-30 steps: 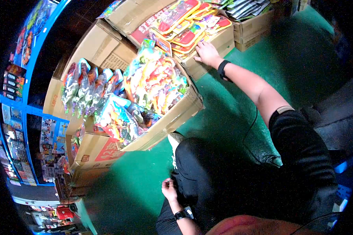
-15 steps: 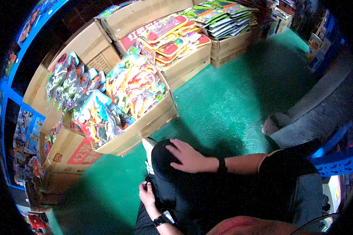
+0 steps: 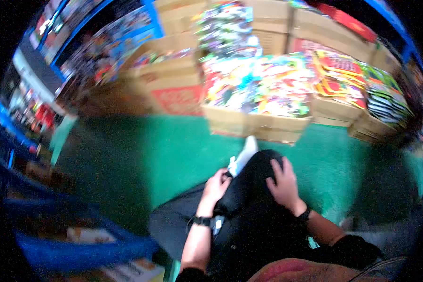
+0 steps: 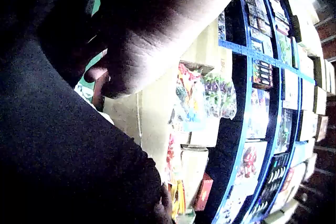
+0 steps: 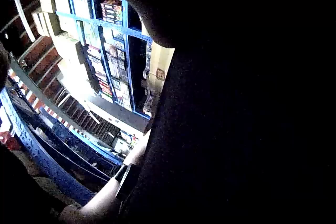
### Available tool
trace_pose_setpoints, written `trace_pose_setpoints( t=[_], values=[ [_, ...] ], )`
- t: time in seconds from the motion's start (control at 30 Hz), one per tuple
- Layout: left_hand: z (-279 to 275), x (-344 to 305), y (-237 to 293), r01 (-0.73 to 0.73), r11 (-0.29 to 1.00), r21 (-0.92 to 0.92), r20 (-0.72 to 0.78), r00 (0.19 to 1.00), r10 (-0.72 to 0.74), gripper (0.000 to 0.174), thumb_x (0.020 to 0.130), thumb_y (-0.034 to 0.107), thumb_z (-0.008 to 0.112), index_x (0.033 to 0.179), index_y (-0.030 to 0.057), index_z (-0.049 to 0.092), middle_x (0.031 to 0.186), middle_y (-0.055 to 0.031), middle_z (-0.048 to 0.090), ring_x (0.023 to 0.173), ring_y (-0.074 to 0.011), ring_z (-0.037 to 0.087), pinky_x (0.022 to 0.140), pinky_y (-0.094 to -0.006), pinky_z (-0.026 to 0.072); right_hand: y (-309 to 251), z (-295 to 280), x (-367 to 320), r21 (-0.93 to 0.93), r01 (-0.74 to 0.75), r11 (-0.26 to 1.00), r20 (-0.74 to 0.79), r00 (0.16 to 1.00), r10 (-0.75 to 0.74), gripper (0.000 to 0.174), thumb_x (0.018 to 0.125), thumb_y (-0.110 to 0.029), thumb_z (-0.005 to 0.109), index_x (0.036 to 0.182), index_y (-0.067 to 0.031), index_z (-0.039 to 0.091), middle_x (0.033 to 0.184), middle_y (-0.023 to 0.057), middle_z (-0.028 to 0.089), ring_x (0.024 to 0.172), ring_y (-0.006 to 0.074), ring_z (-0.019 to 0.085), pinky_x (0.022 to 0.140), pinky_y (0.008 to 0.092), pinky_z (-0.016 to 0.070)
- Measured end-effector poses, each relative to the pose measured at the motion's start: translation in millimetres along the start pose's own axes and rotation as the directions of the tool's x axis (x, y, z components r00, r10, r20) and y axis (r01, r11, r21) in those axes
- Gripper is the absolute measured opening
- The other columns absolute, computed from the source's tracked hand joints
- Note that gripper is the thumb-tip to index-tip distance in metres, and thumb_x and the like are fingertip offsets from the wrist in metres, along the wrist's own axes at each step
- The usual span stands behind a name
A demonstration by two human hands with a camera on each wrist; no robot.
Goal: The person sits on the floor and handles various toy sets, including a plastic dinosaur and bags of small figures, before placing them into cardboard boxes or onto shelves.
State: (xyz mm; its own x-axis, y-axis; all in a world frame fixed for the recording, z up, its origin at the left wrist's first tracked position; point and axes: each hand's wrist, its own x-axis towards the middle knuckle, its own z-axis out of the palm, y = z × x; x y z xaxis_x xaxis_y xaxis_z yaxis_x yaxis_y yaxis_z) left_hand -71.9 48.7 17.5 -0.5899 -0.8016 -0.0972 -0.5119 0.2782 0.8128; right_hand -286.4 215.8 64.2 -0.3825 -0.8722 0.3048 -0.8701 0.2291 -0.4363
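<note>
One right hand, back from edge of pack carton, spread, unloaded on knee; left hand, hold unclear; handling likely paused.

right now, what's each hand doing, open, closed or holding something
Left hand: cannot be told whether it is open, closed or holding anything.
Right hand: open, resting on the knee.

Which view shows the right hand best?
The head view: the right hand shows whole, resting on the black-trousered knee. The left wrist view catches fingers at its lower edge; the right wrist view, only a dark shape, possibly it.
</note>
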Motion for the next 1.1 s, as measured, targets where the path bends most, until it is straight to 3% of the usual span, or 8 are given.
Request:
trace_pose_setpoints(
  t=[0.23,0.33,0.43,0.53,0.63,0.73,0.83,1.1],
  values=[
    [10,3,-19,0.013,1.0,-0.012,-0.006,1.0,-0.013,0.034,0.084,0.014,0.063,0.116,0.006,0.057,0.085,-0.014,0.066,0.08,-0.0319,0.065,0.073,-0.0403,0.0507,-25,-30,21,-0.024,-0.07,0.997,0.204,0.976,0.073,0.065,0.082,-0.028,0.067,0.138,-0.0045,0.041,0.139,0.0351,0.033,0.127,0.0508,0.036,0.107,0.0537,0.0315],
    [13,4,-23,0.038,0.996,-0.075,-0.044,0.998,-0.041,0.035,0.084,0.013,0.064,0.117,0.0052,0.057,0.084,-0.0117,0.066,0.077,-0.0264,0.066,0.072,-0.0382,0.051,-64,-46,53,0.302,0.257,0.918,0.358,0.862,-0.359,0.055,0.08,-0.033,0.07,0.121,0.0009,0.055,0.128,0.0295,0.048,0.12,0.0432,0.047,0.101,0.048,0.0395],
    [6,10,-56,-0.465,0.846,-0.26,-0.238,0.88,0.411,0.034,0.084,0.006,0.063,0.117,0.0024,0.058,0.087,-0.0098,0.067,0.077,-0.0157,0.064,0.07,-0.0306,0.0515,-115,4,88,0.811,0.413,0.414,0.144,0.546,-0.825,0.036,0.082,-0.033,0.066,0.095,-0.0002,0.06,0.089,0.016,0.065,0.081,0.0282,0.063,0.072,0.0411,0.0522],
    [-61,14,-30,-0.172,0.981,-0.086,-0.236,0.961,0.147,0.027,0.082,0.002,0.064,0.109,0.0019,0.06,0.087,-0.0038,0.065,0.079,-0.0106,0.061,0.07,-0.0269,0.0505,-159,73,110,0.72,-0.151,0.678,0.683,-0.022,-0.73,0.028,0.089,-0.033,0.058,0.085,-0.005,0.06,0.06,0.0015,0.059,0.043,0.0128,0.052,0.041,0.0289,0.046],
    [-147,22,-22,-0.173,0.984,-0.029,-0.403,0.903,0.147,0.021,0.08,-0.002,0.065,0.101,0.0021,0.061,0.089,-0.0016,0.063,0.08,-0.0094,0.059,0.074,-0.0252,0.0493,-152,141,99,0.624,-0.177,0.761,0.775,0.021,-0.631,0.042,0.091,-0.039,0.054,0.07,-0.0031,0.059,0.066,0.006,0.063,0.048,0.0177,0.058,0.043,0.0313,0.0481],
    [-235,41,6,-0.043,0.965,0.259,-0.443,0.882,0.159,0.023,0.077,0.005,0.071,0.098,0.0031,0.06,0.091,-0.005,0.062,0.084,-0.0135,0.059,0.079,-0.0273,0.0491,-150,205,54,0.587,0.321,0.743,0.545,0.522,-0.656,0.04,0.084,-0.034,0.058,0.067,0.0012,0.063,0.07,0.0205,0.066,0.061,0.0328,0.064,0.056,0.0451,0.0521],
    [-303,95,33,-0.023,0.682,0.731,-0.29,0.894,0.341,0.046,0.07,0.012,0.076,0.11,0.0045,0.054,0.106,-0.0129,0.06,0.1,-0.0275,0.058,0.088,-0.0374,0.0479,-156,150,76,0.773,0.197,0.602,0.539,0.295,-0.789,0.038,0.081,-0.036,0.061,0.078,0.001,0.068,0.077,0.0223,0.066,0.074,0.0391,0.065,0.066,0.0497,0.0503],
    [-365,304,82,0.253,0.051,0.966,-0.253,0.893,0.373,0.079,0.074,0.022,0.071,0.143,0.015,0.033,0.145,-0.0108,0.04,0.133,-0.0346,0.037,0.102,-0.0465,0.0421,-140,182,67,0.734,0.211,0.646,0.493,0.489,-0.72,0.017,0.072,-0.016,0.056,0.081,-0.0042,0.063,0.076,0.021,0.064,0.073,0.0397,0.065,0.064,0.0528,0.0499]
  ],
)
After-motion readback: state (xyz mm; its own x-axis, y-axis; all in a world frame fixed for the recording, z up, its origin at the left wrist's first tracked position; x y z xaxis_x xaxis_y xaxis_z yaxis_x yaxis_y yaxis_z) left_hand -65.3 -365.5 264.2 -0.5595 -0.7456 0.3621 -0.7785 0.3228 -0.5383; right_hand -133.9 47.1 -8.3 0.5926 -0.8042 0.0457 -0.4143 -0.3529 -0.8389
